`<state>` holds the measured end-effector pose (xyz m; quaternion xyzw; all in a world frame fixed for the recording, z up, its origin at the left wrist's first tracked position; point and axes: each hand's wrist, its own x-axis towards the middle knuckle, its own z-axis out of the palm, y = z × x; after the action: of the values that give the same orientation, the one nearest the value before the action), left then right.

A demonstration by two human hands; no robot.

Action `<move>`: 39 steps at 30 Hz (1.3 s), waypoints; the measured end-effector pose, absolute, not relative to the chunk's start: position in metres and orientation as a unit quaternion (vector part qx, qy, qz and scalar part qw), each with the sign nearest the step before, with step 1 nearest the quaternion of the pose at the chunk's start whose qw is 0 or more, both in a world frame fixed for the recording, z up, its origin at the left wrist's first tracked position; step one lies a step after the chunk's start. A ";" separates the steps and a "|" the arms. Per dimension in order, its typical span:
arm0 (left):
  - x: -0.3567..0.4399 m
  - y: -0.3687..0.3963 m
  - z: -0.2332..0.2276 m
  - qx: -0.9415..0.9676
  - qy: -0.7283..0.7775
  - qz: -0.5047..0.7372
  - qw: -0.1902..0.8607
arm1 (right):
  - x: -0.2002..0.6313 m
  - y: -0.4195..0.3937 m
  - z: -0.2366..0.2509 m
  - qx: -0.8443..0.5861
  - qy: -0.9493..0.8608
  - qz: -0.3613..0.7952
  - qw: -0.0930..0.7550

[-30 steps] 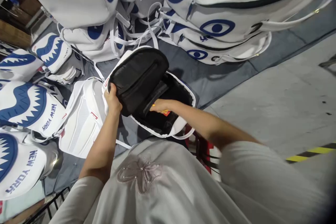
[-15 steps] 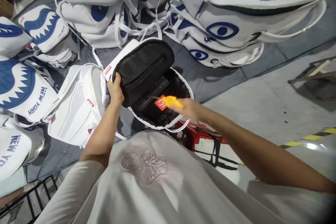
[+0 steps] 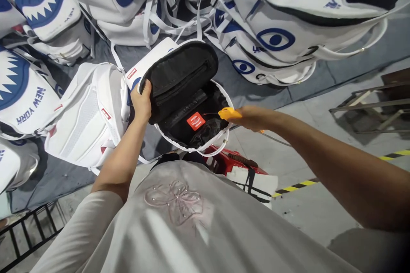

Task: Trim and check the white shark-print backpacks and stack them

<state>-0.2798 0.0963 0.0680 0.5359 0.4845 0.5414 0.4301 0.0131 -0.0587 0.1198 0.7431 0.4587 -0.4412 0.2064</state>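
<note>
A white backpack (image 3: 141, 68) stands open before me, its black lining (image 3: 188, 89) showing and a red label (image 3: 196, 121) inside. My left hand (image 3: 142, 100) is closed on the edge of the backpack's folded-back front panel, thumb against the black lining. At the right rim of the opening, my right hand (image 3: 253, 118) grips an orange air blow gun (image 3: 229, 114). Its thin nozzle points left into the bag, and a grey hose trails behind the hand. Much of the blow gun is hidden in the fingers.
Another white backpack (image 3: 86, 115) lies left of the open one. Stacked backpacks with shark faces (image 3: 275, 42) fill the far side and left of the grey-covered table (image 3: 282, 89). Below the bag are red and white items (image 3: 250, 179). Striped tape (image 3: 297, 185) marks the floor.
My right hand has drawn the blow gun back to the right, from above the red label to the bag's rim. My left hand keeps its hold on the panel. The view has shifted slightly.
</note>
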 end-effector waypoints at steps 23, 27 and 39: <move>-0.277 0.100 0.058 0.485 0.515 0.567 0.421 | -0.017 -0.137 0.095 0.755 0.566 -0.244 0.223; -0.277 0.099 0.056 0.482 0.514 0.568 0.426 | -0.026 -0.134 0.095 0.758 0.565 -0.217 0.243; -0.290 0.099 0.037 0.555 0.577 0.495 0.337 | -0.087 -0.050 0.067 0.764 0.556 -0.272 0.184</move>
<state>-0.2905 0.0989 0.0370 0.5551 0.5771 0.4949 0.3374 -0.0870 -0.0498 0.0672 0.7636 0.5560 -0.2717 0.1841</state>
